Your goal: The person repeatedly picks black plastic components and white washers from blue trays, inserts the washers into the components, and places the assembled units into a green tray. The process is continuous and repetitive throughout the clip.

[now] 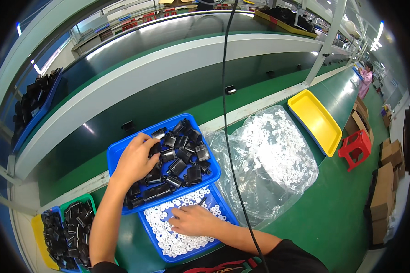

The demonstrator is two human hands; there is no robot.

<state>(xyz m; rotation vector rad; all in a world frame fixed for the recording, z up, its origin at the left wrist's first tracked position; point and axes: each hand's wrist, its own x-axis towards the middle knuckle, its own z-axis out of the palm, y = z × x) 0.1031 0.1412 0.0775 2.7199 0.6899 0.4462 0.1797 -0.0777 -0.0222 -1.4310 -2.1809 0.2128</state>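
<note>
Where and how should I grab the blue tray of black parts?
I'd probably hold the blue tray by its raised rims at both short ends, coming from left and right: its near long edge overlaps the lower tray, and black parts crowd much of its inside.

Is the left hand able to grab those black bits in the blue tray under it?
Probably yes: the left hand is over the blue tray, right by the black bits, and no lid or wrapping seems to cover them.

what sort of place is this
Probably a factory assembly line: there's a long, belt-like surface, a blue tray full of black parts, and a person in pink farther along.
</note>
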